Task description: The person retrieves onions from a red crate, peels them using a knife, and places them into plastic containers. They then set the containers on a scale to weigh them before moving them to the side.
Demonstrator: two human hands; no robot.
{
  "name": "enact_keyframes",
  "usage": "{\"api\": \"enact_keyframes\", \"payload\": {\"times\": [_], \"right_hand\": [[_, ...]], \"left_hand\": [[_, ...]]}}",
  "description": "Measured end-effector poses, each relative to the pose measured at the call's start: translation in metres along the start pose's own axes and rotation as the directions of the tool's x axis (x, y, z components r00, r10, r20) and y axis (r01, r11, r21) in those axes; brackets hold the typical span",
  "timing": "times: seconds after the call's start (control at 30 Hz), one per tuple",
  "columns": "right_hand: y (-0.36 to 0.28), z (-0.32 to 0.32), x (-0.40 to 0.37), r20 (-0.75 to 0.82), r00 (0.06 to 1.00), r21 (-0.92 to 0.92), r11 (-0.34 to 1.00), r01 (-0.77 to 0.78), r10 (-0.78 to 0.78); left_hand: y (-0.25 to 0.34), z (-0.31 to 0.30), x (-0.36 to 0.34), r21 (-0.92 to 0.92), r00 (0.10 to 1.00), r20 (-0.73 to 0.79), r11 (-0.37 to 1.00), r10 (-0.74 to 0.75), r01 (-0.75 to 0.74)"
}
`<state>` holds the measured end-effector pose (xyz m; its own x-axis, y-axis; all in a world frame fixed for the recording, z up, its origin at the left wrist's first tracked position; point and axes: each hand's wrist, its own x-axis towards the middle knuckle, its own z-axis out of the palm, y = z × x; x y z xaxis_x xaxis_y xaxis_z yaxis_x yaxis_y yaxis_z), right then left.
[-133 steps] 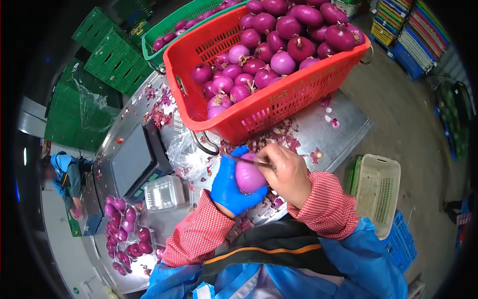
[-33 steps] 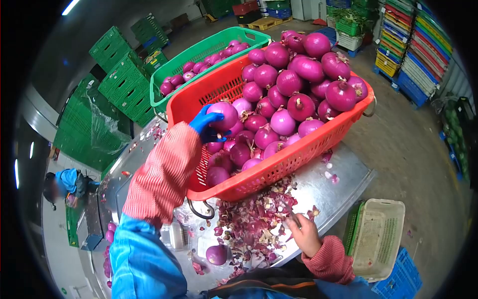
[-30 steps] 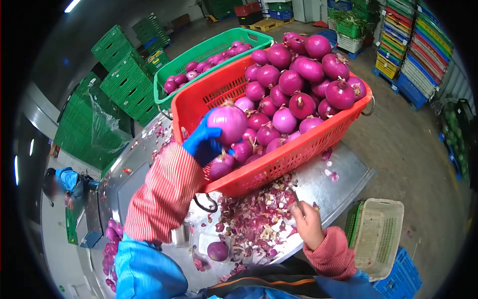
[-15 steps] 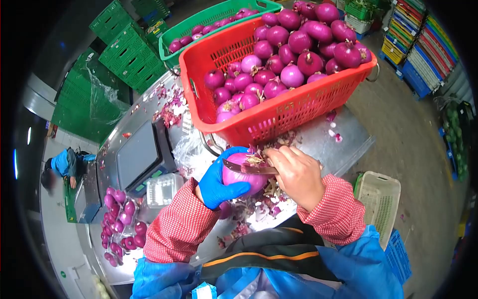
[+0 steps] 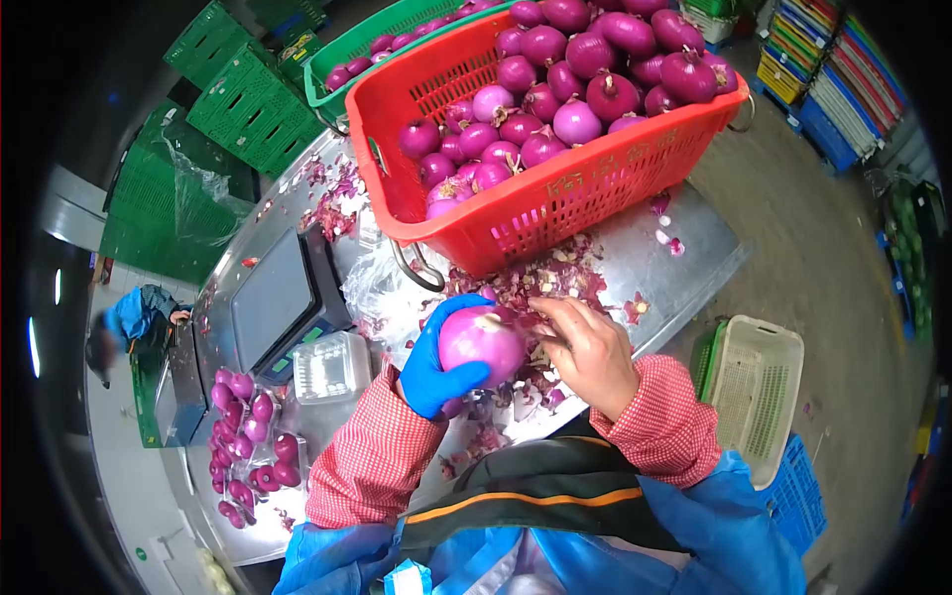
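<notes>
My left hand (image 5: 428, 365), in a blue glove, is wrapped around a large red onion (image 5: 482, 349). The onion's pale cut end faces up, its skin smooth and purple. Just right of it is my bare right hand (image 5: 591, 359), with bent fingers around a small knife (image 5: 528, 325). The knife is smeared by motion and mostly hidden, its tip close to the onion's side. Beneath both hands, loose onion skins (image 5: 555, 278) and trimmings cover the metal table (image 5: 684, 238).
A red crate (image 5: 585, 183) heaped with onions stands just beyond my hands, a green crate (image 5: 315, 89) behind it. On the left are a scale (image 5: 273, 297), clear plastic boxes (image 5: 332, 367) and packed onions (image 5: 243, 426). A beige crate (image 5: 762, 387) is at right. Another person (image 5: 139, 315) is far left.
The knife has moved off the onion's top to its right side. The dry, stringy top seen before is gone, leaving a pale cut end. My left hand keeps its hold.
</notes>
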<state>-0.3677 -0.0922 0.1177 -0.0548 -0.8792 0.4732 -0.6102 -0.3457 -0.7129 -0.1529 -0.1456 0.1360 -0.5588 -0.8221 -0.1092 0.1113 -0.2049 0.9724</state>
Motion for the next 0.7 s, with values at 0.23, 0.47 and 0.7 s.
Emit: {"api": "enact_keyframes", "payload": {"times": [0.23,0.47,0.7], "right_hand": [[0.002,-0.004,0.010,0.081,0.967,-0.207,0.945,0.252,-0.240],[0.067,0.016,-0.002,0.159,0.987,-0.237,0.968,0.078,-0.041],[0.024,0.000,0.003,0.398,0.881,0.499,0.745,-0.442,0.256]], "left_hand": [[-0.006,-0.007,-0.003,-0.244,0.979,0.177,0.959,-0.104,0.146],[-0.014,-0.013,-0.003,-0.143,0.944,0.329,0.987,-0.025,0.076],[-0.020,-0.009,0.007,0.041,0.986,0.164,0.999,-0.023,0.016]]}}
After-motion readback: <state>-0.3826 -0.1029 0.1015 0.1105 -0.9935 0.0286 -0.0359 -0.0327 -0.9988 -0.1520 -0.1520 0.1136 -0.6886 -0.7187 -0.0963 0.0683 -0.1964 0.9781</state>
